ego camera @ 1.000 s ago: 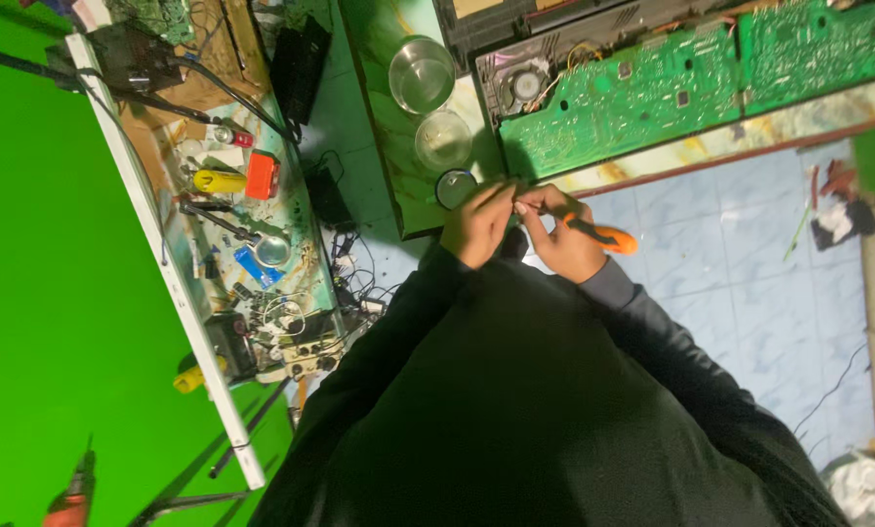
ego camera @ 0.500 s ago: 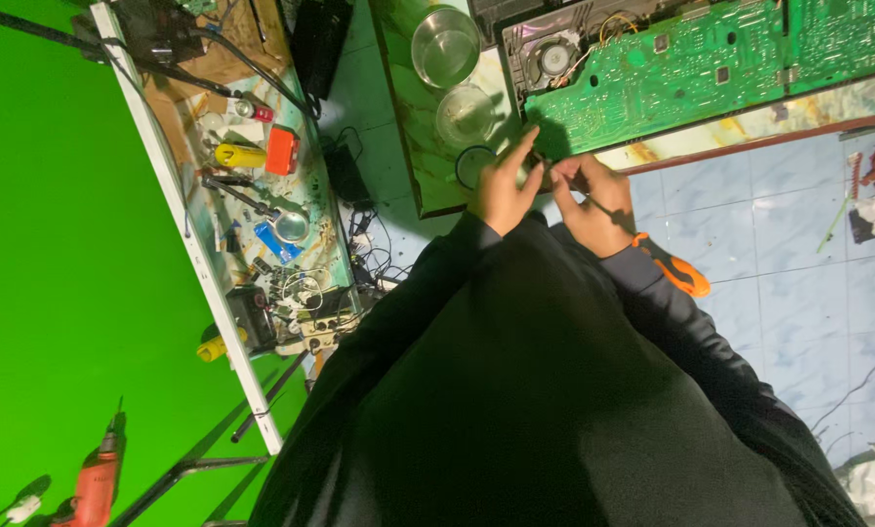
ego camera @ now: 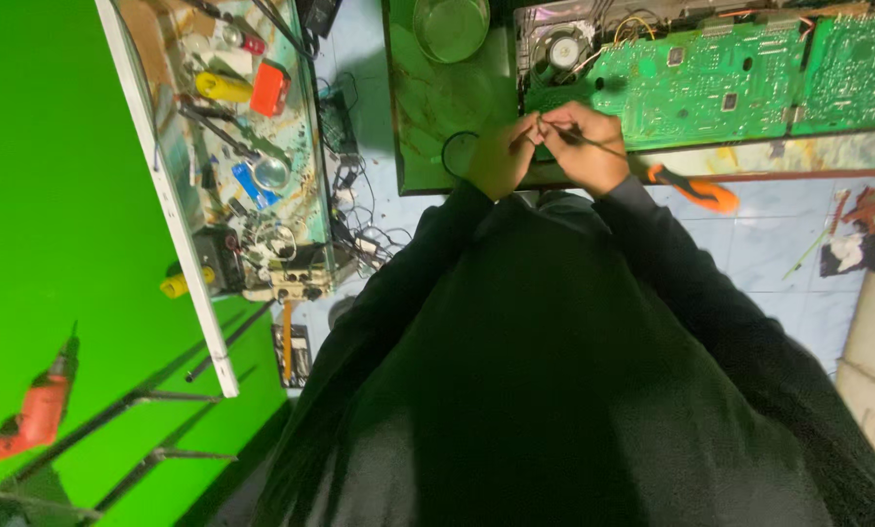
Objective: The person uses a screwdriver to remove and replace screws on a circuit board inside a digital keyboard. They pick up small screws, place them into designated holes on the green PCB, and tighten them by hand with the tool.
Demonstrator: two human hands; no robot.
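Observation:
My right hand [ego camera: 590, 148] grips a screwdriver with a thin dark shaft, and its orange handle [ego camera: 699, 191] sticks out to the right past my wrist. My left hand [ego camera: 501, 156] meets it fingertip to fingertip and pinches at the tip of the shaft. Anything small between the fingers is hidden. Both hands hover over the near edge of a green marbled table [ego camera: 437, 98], just in front of a long green circuit board [ego camera: 701, 83]. A small fan [ego camera: 564, 51] sits at the board's left end.
A glass bowl [ego camera: 450, 24] and a black ring [ego camera: 455, 148] lie on the table, left of my hands. A second green board [ego camera: 862, 68] lies to the right. On the left, a side shelf [ego camera: 179, 224] holds several tools, a power strip [ego camera: 291, 283] and cables. An orange drill [ego camera: 27, 420] hangs on the green wall.
My head has come closer, so the table and boards look larger. My hands stay joined at the table edge. The screwdriver handle has swung from pointing down-right to lying flatter, out to the right.

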